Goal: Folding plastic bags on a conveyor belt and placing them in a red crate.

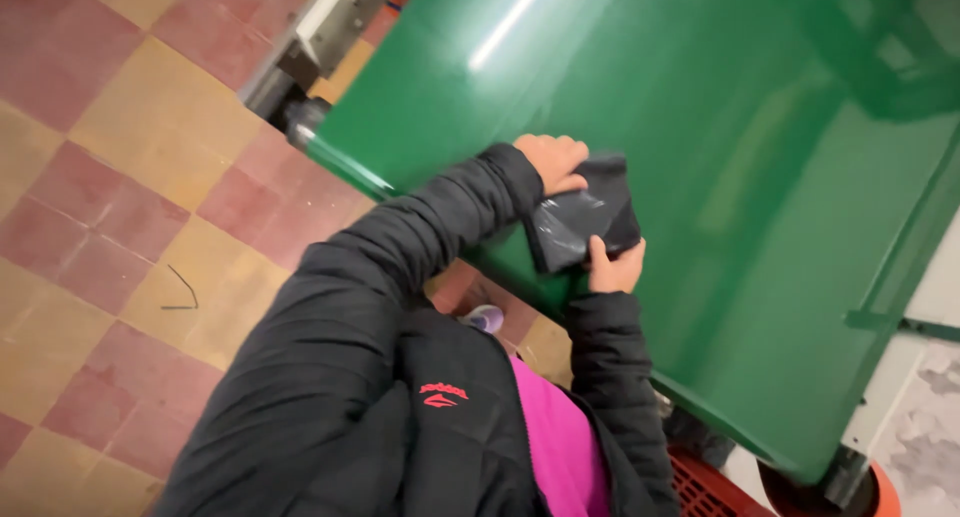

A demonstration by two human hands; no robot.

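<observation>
A flat dark grey plastic package lies on the glossy green conveyor belt near its edge. Both of my hands grip it. My left hand, coming out of a black padded sleeve, clasps the package's upper edge. My right hand holds its lower corner, thumb on top. The package is creased and partly folded between the two hands.
The belt's metal frame and end roller stand at the upper left. Red and yellow floor tiles spread to the left. A red plastic crate sits at the bottom right, below the belt. A white machine panel borders the right edge.
</observation>
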